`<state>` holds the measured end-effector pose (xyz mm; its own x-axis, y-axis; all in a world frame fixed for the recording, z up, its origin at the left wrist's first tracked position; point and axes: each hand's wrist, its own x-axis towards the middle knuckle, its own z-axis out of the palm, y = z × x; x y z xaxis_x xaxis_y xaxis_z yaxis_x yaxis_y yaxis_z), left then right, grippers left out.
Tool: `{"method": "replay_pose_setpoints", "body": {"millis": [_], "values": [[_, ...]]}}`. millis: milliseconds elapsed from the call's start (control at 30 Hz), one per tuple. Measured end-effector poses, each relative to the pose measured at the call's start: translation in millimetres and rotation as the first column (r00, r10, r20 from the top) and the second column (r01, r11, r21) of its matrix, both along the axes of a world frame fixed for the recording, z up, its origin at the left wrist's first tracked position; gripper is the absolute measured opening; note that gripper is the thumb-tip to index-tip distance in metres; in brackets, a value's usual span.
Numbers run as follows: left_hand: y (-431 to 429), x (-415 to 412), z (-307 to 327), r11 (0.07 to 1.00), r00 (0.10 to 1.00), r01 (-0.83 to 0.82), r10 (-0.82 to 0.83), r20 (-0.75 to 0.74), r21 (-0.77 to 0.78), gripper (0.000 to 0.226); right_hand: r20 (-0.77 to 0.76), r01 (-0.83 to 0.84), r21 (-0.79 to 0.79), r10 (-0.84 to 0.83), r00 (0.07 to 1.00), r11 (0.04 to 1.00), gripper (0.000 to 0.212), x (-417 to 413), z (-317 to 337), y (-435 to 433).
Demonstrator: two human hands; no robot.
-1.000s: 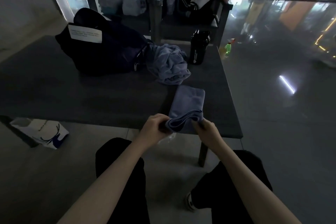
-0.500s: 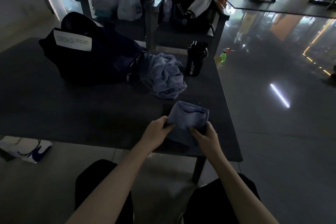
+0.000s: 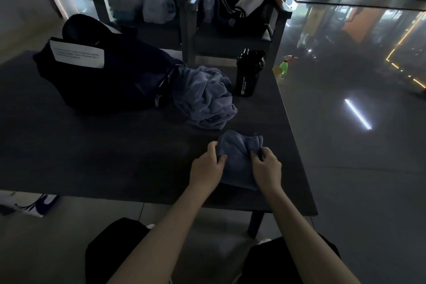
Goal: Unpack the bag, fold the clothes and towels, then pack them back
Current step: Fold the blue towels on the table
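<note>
Towel (image 3: 239, 165), blue-grey and folded small, lies on the near right part of the dark table (image 3: 92, 157), close to its front edge. Left hand (image 3: 206, 168) grips the towel's left edge, with thumb and fingers closed on the cloth. Right hand (image 3: 267, 168) pinches the right edge toward the far corner, fingers curled round the fold. The towel's far end is bunched and slightly raised between the two hands.

Beyond it, a second towel (image 3: 205, 97) of the same colour sits in a crumpled heap, resting against the right end of a dark bag (image 3: 110, 85). The bag lies on its side on the far left of the table and has a white paper label (image 3: 77, 54) on top. A black bottle (image 3: 250, 72) stands upright just right of the heap, near the table's far right corner.

Behind the table, a chair (image 3: 275, 21) holds a dark jacket (image 3: 239, 7) with white stripes. A green spray bottle (image 3: 284, 68) stands on the glossy floor.
</note>
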<state>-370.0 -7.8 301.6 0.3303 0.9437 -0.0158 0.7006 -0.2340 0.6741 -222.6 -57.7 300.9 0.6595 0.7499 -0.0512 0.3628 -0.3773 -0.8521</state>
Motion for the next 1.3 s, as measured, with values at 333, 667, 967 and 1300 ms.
{"method": "replay_pose_setpoints", "body": {"millis": [333, 667, 967, 1300], "values": [[-8, 3, -13, 0.929, 0.955, 0.120, -0.011, -0.297, 0.351, 0.043, 0.336, -0.011, -0.064, 0.032, 0.941, 0.998, 0.027, -10, 2, 4], [-6, -1, -21, 0.952, 0.962, 0.123, -0.044, -0.270, 0.282, 0.043, 0.446, -0.269, -0.408, 0.448, 0.775, 0.872, 0.053, 2, -21, 9], [1, -9, -18, 0.986, 0.983, 0.121, -0.103, -0.152, 0.112, 0.043, 0.648, -0.289, -0.322, 0.432, 0.627, 0.902, 0.047, -19, -24, -25], [28, -48, -26, 0.983, 0.870, 0.181, -0.145, -0.471, 0.031, 0.050, 0.607, -0.384, -0.461, 0.600, 0.521, 0.800, 0.078, -20, -19, -10]]}}
